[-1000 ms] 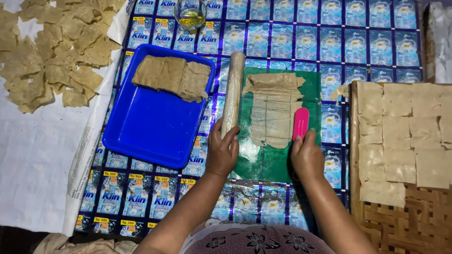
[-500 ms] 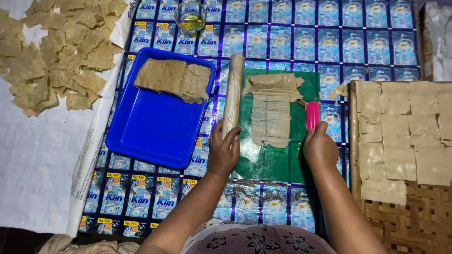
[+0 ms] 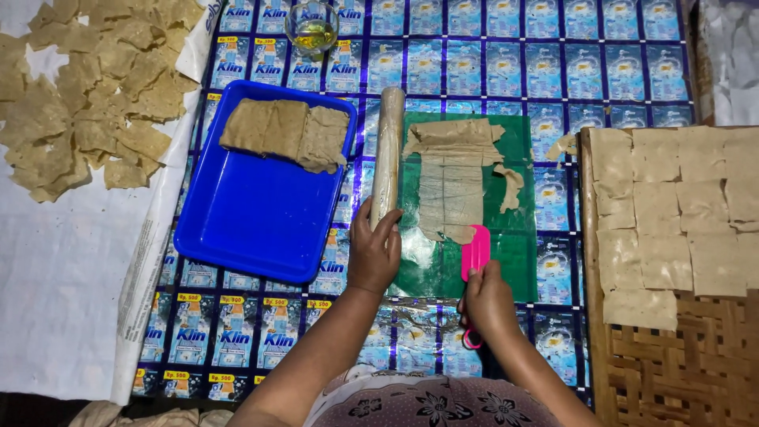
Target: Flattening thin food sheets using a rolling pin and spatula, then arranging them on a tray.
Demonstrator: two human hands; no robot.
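Left hand: my fingers grasp the rolling pin's near end.
Right hand: I clench the pink scraper on the green board, near the dough sheet.

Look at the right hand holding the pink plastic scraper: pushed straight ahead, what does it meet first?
Probably the thin beige dough sheet on the green board: the right hand aims the pink plastic scraper at its lower edge.

blue-white sachet-wrapper mat, covering floor

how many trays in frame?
1. A blue tray lies left of the rolling pin, with dough slabs at its far end. Nothing seems to hide another.
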